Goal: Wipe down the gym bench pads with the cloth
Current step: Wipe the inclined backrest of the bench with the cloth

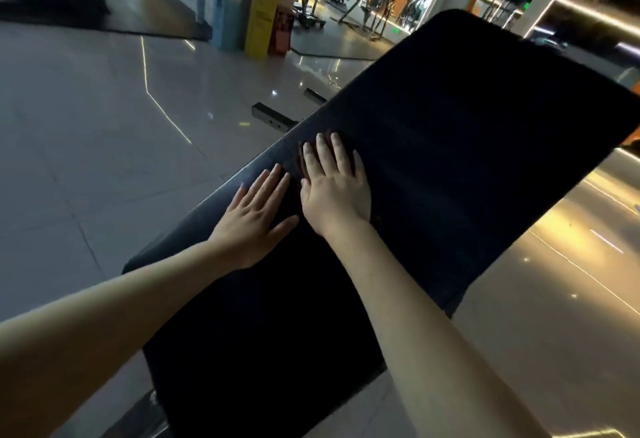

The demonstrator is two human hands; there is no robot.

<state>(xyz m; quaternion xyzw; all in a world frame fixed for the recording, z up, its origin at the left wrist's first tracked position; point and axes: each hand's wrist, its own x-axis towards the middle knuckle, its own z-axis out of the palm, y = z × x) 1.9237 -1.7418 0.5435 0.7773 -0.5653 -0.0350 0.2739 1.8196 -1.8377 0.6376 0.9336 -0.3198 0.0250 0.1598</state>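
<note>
**Fig. 1.** The long black back pad slopes away over the polished floor; the seat pad lies nearest the viewer. The left hand and right hand lie flat side by side near the back pad's left edge, fingers straight and gripping nothing, probably to spread pressure. A dark reddish patch beneath the fingers appears to be the cloth; its outline is lost against the pad.
</note>
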